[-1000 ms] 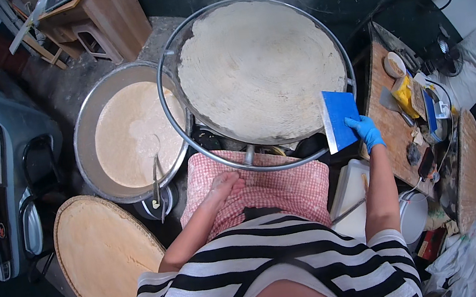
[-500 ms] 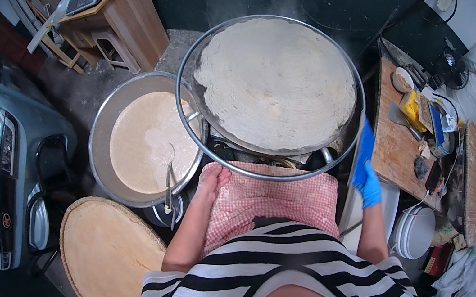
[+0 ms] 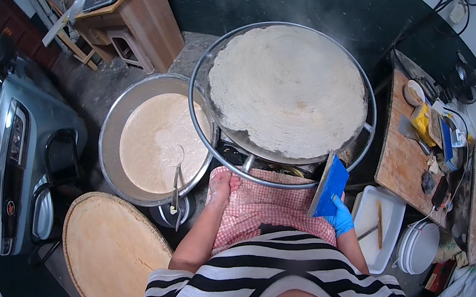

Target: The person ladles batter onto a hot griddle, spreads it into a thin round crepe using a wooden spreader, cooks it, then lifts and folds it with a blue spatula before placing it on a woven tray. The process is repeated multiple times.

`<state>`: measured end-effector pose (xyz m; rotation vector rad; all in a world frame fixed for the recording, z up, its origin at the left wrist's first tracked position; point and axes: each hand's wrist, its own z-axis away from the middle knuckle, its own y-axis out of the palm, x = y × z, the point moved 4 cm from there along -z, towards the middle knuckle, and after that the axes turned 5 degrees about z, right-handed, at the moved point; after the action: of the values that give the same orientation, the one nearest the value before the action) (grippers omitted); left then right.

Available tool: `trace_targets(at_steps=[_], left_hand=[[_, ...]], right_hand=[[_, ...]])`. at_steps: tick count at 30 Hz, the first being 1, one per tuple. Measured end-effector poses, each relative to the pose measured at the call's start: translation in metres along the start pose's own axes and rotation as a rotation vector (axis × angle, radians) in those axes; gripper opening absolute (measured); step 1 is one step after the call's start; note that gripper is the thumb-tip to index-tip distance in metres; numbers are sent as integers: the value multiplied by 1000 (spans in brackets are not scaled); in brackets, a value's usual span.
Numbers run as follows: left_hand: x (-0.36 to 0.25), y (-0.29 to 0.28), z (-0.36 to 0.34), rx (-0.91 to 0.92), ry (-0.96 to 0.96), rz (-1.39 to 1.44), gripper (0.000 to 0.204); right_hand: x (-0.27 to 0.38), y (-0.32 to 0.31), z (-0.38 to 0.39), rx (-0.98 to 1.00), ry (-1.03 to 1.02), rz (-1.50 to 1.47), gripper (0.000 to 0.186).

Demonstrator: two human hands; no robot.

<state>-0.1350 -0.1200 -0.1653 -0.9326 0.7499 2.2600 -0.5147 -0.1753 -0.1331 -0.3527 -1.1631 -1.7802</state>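
My right hand, in a blue glove, grips a flat blue spreader board tilted at the near rim of a round griddle. Pale batter covers most of the griddle plate in a thin sheet with curved ridges. A metal ring with short spokes surrounds the plate. My bare left hand rests closed against the red checked apron, just outside the ring. Left of the griddle stands a large metal basin of beige batter, with a ladle leaning in it.
A round tray lies at lower left, near a grey-blue vehicle. On the right are a white tub, a cluttered wooden board and stacked white buckets. A wooden desk stands behind the basin.
My right hand has brought the spreader board leftward and nearer, from beside the ring to its front edge. The ring's spokes have turned counterclockwise. My left hand stays by the apron.
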Motion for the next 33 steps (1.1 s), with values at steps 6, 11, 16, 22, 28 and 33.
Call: trace_targets(at_steps=[6, 11, 16, 22, 28, 33], left_hand=[[-2, 3, 2, -22, 8, -34, 23], [-4, 3, 3, -32, 11, -32, 23], [-4, 3, 3, -40, 23, -38, 23], [-4, 5, 2, -48, 28, -47, 24], [-5, 6, 3, -51, 41, -50, 25], [-5, 6, 3, -57, 47, -46, 25]], right_hand=[[-2, 6, -1, -1, -20, -1, 51], [0, 6, -1, 0, 29, -12, 50], [-5, 0, -5, 31, 85, -42, 56], [-10, -13, -12, 25, 63, -39, 54], [-13, -18, -14, 6, 51, -35, 52], [-12, -16, -15, 66, 13, -48, 54]])
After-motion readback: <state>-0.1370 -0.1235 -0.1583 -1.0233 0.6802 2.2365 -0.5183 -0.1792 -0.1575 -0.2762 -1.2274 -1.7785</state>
